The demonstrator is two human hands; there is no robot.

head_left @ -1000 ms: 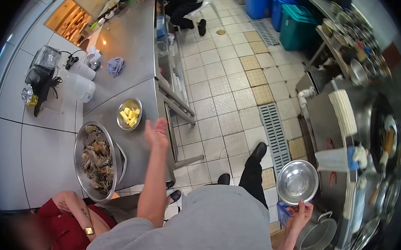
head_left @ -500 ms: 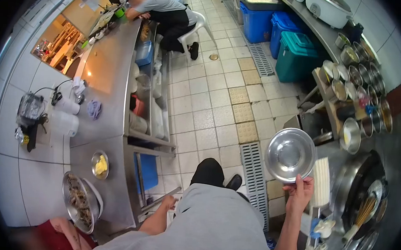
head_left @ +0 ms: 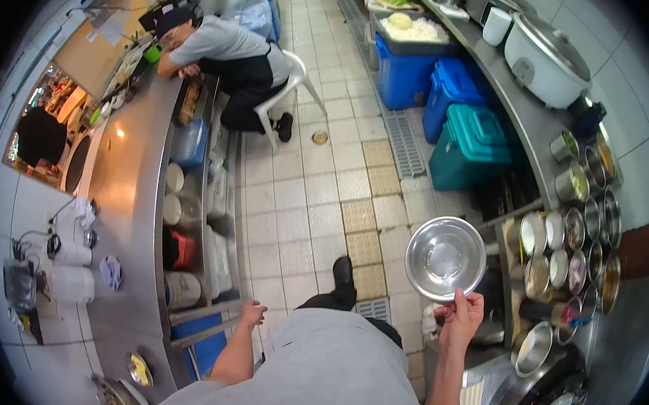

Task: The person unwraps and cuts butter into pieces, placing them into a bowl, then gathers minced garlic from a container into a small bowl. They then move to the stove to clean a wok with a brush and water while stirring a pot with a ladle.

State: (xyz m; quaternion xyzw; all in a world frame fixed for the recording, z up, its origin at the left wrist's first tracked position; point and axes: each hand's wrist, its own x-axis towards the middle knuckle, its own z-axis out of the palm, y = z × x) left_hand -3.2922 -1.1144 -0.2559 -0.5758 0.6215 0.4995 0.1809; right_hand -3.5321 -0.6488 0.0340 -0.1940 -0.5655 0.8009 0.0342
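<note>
A round, shiny metal bowl is held out in front of me on the right, with its inside facing up. My right hand pinches its near rim between thumb and fingers. The inside shows reflections but no food that I can make out. Low on the left, my left hand hangs beside the steel counter's lower rail, with loosely bent fingers and nothing in them.
A person leans on the left steel counter from a white plastic chair. Blue and teal bins stand along the right. Metal containers of ingredients crowd the right-hand shelf, near a wok and a rice cooker.
I have moved forward along the aisle, so the seated person, bins and ingredient containers appear nearer. The metal bowl stays in my right hand. My left hand stays low at my side.
</note>
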